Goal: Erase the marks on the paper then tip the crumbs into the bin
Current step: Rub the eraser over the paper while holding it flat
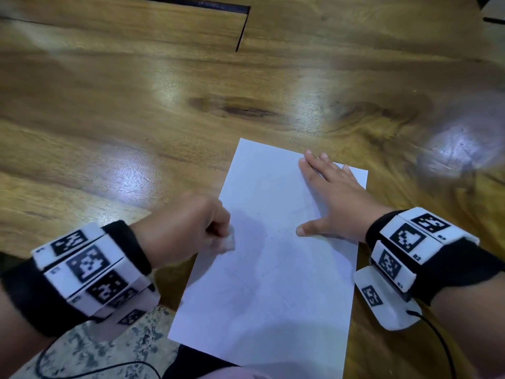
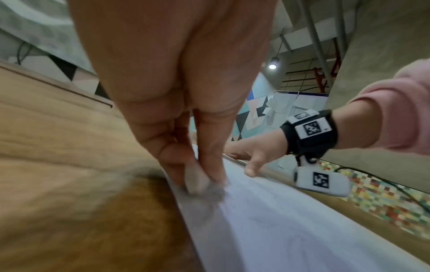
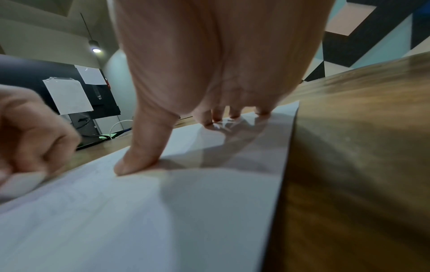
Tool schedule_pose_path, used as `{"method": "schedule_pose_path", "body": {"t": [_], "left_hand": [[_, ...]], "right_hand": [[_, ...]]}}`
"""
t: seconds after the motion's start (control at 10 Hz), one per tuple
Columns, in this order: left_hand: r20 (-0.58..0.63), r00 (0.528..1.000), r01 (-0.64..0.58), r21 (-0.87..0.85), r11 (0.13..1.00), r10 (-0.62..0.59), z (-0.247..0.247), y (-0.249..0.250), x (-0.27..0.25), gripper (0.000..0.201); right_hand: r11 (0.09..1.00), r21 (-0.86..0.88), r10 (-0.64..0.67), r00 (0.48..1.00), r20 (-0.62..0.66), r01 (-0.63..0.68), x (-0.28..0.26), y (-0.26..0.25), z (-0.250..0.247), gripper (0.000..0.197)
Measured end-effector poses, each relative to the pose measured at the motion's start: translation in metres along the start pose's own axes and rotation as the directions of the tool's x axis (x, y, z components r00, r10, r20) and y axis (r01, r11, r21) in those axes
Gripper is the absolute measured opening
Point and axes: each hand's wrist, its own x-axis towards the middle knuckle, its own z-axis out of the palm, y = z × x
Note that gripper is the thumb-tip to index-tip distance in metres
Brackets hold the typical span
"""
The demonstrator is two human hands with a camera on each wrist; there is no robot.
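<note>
A white sheet of paper (image 1: 273, 269) lies on the wooden table (image 1: 136, 105), with faint pencil traces and a few dark crumbs near its middle. My left hand (image 1: 191, 228) pinches a small white eraser (image 1: 228, 240) against the paper's left edge; the eraser (image 2: 197, 181) shows blurred between thumb and fingers in the left wrist view. My right hand (image 1: 330, 195) lies flat and spread on the paper's upper right part, thumb (image 3: 137, 156) and fingertips (image 3: 217, 117) pressing it down. The eraser (image 3: 21, 184) appears at the left of the right wrist view. No bin is in view.
The wooden table stretches far ahead and to both sides of the paper (image 3: 163, 211). A dark slot (image 1: 240, 31) runs through the tabletop at the far end. A patterned cloth (image 1: 95, 348) and a black cable (image 1: 82, 374) lie near the table's front edge.
</note>
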Motion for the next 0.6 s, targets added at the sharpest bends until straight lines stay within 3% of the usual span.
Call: {"method": "schedule_pose_path", "body": {"t": [0.1, 0.2, 0.3, 0.4, 0.5, 0.6], "left_hand": [[0.098, 0.994, 0.042, -0.027, 0.999, -0.039, -0.004, -0.004, 0.000, 0.020], [-0.135, 0.988, 0.074, -0.048, 0.996, -0.080, -0.011, 0.000, 0.019, 0.015], [-0.199, 0.978, 0.055, -0.039, 0.998, -0.062, -0.008, 0.001, 0.021, 0.015], [0.026, 0.999, 0.040, -0.022, 0.999, -0.040, -0.007, -0.003, 0.004, 0.019], [0.147, 0.988, 0.034, 0.028, 0.999, -0.038, -0.011, 0.002, 0.004, 0.021], [-0.001, 1.000, 0.014, 0.032, 0.999, -0.014, -0.011, 0.018, 0.028, 0.014]], "right_hand": [[1.000, -0.002, -0.003, 1.000, -0.005, 0.003, 0.000, 0.000, 0.000, 0.119], [1.000, -0.001, -0.004, 1.000, -0.005, 0.004, 0.001, 0.000, 0.001, 0.119], [1.000, 0.001, -0.006, 1.000, -0.003, 0.006, 0.001, 0.001, 0.001, 0.119], [1.000, -0.001, -0.008, 1.000, -0.006, 0.008, 0.001, 0.002, 0.001, 0.119], [1.000, -0.001, -0.009, 1.000, -0.007, 0.009, 0.000, 0.001, 0.001, 0.119], [1.000, -0.006, -0.007, 1.000, -0.010, 0.007, 0.001, 0.001, 0.001, 0.119]]}}
